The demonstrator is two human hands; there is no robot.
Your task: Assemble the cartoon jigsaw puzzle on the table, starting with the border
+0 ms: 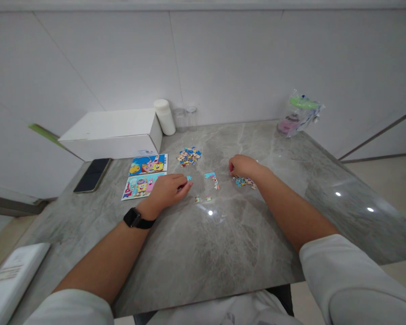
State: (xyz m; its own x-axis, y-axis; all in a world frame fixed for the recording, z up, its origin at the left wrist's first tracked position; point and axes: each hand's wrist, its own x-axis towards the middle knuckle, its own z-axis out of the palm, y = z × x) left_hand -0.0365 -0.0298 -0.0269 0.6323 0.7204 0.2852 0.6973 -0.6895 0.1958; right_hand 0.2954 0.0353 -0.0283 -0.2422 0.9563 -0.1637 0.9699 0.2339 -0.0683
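Beyond your left hand point(169, 189), a white box point(111, 124) is sitting, with a white bottle point(165, 117) and two clear glasses point(191, 118) standing beside it. A dark phone point(93, 175) is lying farther left of that hand; two picture cards point(148, 164) are lying just beside it, the nearer one partly hidden by it. Well beyond your right hand point(243, 167), a bagged container point(299, 115) is standing.

The joined puzzle section point(210, 175) is lying between your hands, with two loose pieces point(208, 198) lying nearer you. Your right hand and forearm are partly hiding the smaller pile point(244, 182); the larger pile point(188, 156) is lying beyond your left fingertips. Both hands' fingers are curling inward; I cannot tell whether either is pinching anything.
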